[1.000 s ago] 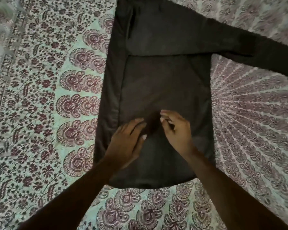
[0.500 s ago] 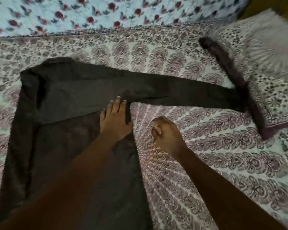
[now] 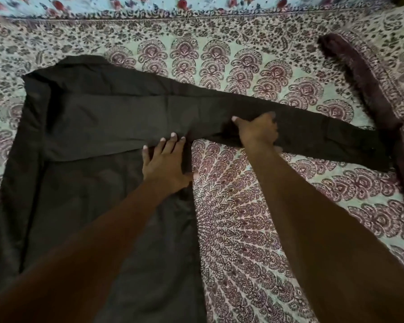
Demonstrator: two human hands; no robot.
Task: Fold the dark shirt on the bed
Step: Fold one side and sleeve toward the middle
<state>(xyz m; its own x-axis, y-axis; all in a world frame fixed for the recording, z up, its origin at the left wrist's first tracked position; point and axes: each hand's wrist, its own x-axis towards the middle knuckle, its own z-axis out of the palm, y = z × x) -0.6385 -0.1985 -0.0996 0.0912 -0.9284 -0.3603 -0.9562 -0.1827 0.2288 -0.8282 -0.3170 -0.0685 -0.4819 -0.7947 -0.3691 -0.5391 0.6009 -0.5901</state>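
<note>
Dim indoor light, soft, even; no clear source, no glare. Colours muted, greenish cast on bedspread (image 3: 254, 73). Shirt (image 3: 107, 117) nearly black, folds and seams barely readable, detail crushed in shadow. Forearms dark, esp. toward 6 and 7 o'clock. Faint soft shadow under right hand (image 3: 258, 134); left hand (image 3: 165, 164) reasonably sharp, nails catch light. Motion blur at 12 and 2 o'clock, pattern smeared there. Wide-angle bend twd edges. Centre pattern sharp enough.
</note>
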